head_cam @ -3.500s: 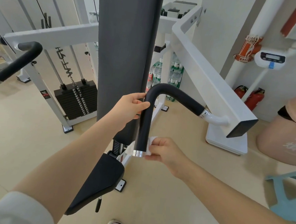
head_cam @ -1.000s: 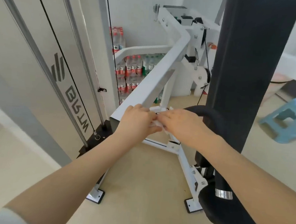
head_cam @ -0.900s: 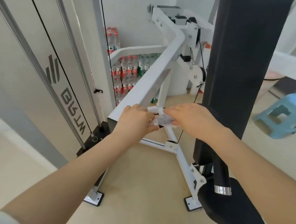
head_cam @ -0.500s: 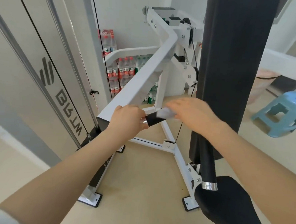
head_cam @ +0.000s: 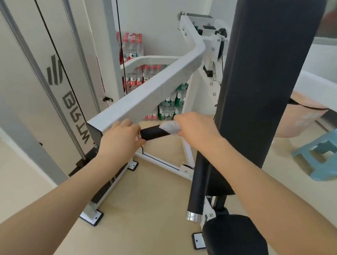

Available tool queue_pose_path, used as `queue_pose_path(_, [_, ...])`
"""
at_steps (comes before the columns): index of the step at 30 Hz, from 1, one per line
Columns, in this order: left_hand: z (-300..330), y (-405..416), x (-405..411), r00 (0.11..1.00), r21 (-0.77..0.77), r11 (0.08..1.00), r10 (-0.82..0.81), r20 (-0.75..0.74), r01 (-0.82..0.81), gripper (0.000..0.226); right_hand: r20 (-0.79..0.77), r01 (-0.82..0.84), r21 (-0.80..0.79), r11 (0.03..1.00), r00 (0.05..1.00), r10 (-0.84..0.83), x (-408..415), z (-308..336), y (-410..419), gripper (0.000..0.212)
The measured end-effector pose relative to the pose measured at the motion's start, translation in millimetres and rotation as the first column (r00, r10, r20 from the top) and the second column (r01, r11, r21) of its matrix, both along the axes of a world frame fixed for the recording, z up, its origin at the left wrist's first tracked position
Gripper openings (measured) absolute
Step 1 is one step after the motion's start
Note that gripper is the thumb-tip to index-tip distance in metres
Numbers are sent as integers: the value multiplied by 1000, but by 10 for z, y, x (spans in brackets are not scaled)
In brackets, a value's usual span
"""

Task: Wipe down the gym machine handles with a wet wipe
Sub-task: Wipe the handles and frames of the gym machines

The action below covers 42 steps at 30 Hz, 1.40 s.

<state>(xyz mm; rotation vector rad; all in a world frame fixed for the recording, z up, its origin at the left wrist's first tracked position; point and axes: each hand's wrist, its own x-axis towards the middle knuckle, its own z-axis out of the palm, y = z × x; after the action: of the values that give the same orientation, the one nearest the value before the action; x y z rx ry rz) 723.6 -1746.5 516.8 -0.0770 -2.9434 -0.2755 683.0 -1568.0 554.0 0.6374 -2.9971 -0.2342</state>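
The right hand is curling its fingers around a crumpled white wet wipe, wrapping it tightly over the black foam handle just above the centre of the view. The left hand is gripping the same handle at its metal collar, at about nine o'clock from the wipe, with fingers closed around the end where the handle is meeting the white machine arm. A short stretch of bare foam is showing between the two hands. The handle is bending behind the right wrist and dropping toward five o'clock, ending in a chrome cap beside the black seat pad. The tall black back pad is standing at two o'clock. Judging by this, the wiping of this handle is just beginning; the next move probably calls for sliding the wrapped wipe along the foam, around the bend and down to the cap, while the left hand is steadying the arm.
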Motion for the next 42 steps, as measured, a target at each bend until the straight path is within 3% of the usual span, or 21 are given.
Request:
queue_pose_path(3, [-151, 116, 145, 991, 102, 991, 97, -97, -87, 36, -48, 65, 6, 998, 997, -65, -47, -3, 99, 26])
queue_pose_path(8, [-313, 324, 223, 952, 99, 983, 178, -250, -158, 42, -20, -196, -68, 978, 981, 195, -83, -175, -169, 31])
queue_pose_path(11, [-286, 486, 251, 952, 104, 989, 127, -280, -101, 52, 140, 67, -307, 950, 990, -24, -30, -51, 240, 29])
queue_pose_path(16, [-281, 652, 215, 957, 70, 996, 68, -281, -51, 57, 256, 202, -729, 654, 966, -13, 122, -76, 660, 34])
queue_pose_path(18, [-289, 710, 209, 964, 34, 999, 36, -264, -28, 58, 405, 339, -817, 466, 913, 46, 61, -142, 603, 30])
queue_pose_path(21, [-323, 751, 204, 976, -19, 1000, -7, -216, 3, 63, 447, 403, -874, 273, 886, 123, 78, -191, 603, 32])
queue_pose_path(23, [-347, 748, 202, 976, -32, 999, -27, -215, 21, 64, 343, 302, -899, 318, 936, 79, 262, -316, 711, 39])
queue_pose_path(25, [-361, 739, 202, 974, -13, 999, -38, -223, 36, 64, 93, 5, -863, 505, 984, 149, 511, -480, 811, 35])
queue_pose_path(27, [-378, 743, 204, 975, -8, 999, -42, -216, 41, 67, -83, -334, -661, 672, 923, 377, 636, -645, 920, 33])
queue_pose_path(29, [-384, 737, 208, 977, -21, 999, -37, -212, 33, 68, -109, -507, -447, 737, 849, 517, 528, -607, 1028, 39])
queue_pose_path(32, [-373, 729, 215, 976, -39, 999, -45, -213, 38, 68, -151, -544, -315, 778, 838, 525, 520, -438, 1039, 42])
queue_pose_path(36, [-382, 688, 220, 980, -126, 991, -61, -192, 37, 71, 4, -802, -115, 586, 589, 808, 883, -553, 970, 36])
queue_pose_path(38, [-376, 668, 231, 983, -180, 983, -70, -172, 39, 74, -92, -791, -61, 609, 612, 785, 702, -463, 1011, 26])
queue_pose_path(40, [-348, 662, 250, 989, -208, 977, -68, -133, 40, 75, -315, -682, -43, 730, 703, 638, 499, -462, 1068, 29])
queue_pose_path(41, [-329, 668, 260, 992, -193, 980, -61, -112, 38, 75, -346, -653, -46, 756, 721, 601, 489, -549, 1069, 32])
queue_pose_path(42, [-304, 684, 271, 994, -156, 987, -57, -88, 43, 75, -318, -688, -58, 723, 700, 640, 552, -678, 1048, 35])
